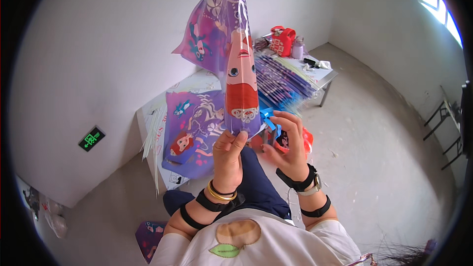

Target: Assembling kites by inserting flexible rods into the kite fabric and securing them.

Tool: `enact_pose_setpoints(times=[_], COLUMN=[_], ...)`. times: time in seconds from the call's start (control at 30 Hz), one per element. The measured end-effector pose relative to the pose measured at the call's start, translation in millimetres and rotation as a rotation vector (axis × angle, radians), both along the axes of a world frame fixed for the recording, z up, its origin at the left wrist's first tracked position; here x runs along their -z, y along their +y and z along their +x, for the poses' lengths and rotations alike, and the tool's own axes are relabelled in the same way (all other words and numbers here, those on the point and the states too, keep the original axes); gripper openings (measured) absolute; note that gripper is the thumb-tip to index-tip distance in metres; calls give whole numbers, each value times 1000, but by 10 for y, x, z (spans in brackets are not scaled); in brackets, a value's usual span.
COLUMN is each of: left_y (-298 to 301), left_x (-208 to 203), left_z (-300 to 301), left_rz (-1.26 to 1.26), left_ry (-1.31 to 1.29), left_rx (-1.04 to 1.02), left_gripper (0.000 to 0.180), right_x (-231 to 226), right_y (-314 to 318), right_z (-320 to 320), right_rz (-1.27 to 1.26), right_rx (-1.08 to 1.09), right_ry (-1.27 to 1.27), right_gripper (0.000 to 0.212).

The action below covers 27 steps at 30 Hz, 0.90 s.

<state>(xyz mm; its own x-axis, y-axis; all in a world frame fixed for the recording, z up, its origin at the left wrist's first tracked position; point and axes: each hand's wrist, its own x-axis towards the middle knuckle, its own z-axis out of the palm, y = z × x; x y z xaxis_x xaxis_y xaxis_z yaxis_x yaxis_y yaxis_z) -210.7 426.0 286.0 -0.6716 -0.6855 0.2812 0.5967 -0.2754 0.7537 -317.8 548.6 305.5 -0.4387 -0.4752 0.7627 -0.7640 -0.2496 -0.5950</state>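
A folded purple plastic kite sheet point(242, 93) with a red-haired cartoon figure stands up in front of me, looking like part of a kite. My left hand point(229, 155) pinches its lower tip between thumb and fingers. Close beside that tip, my right hand point(289, 145) curls its fingers round a small tool point(270, 133) with blue and dark parts, blurred and partly hidden. A second printed sheet point(194, 128) lies flat on the table at the left.
The table point(199, 80) carries a pile of purple wrapped bundles point(286, 76), a red bag point(283, 42) and a pale purple bottle point(297, 49). Thin white rods point(153, 152) hang over its left edge. A dark metal frame point(443, 128) stands by the right wall.
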Motion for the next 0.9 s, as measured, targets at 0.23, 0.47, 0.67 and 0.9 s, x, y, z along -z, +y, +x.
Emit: enact_pose_setpoints(times=[0.23,0.47,0.67,0.9], left_y=[-78,-821,-1049,-1135], left_x=[-19,40,123,188], left_z=[57,618,1110,1563], left_rz=[12,131,179,116], left_ry=[98,106,-23,-161], left_rx=[-74,-220,-579,-772], left_gripper=[5,7,5,8], right_x=[784,2212,2964,3142], right_y=[-26,-672,-1612,-2360], right_z=[-477,-1494,-2237,-2846], right_rz=[-100,414,553,826], right_rx=[97,181,210,115], right_ry=[-400,-531,-428,-308], right_gripper=[32,15,24,25])
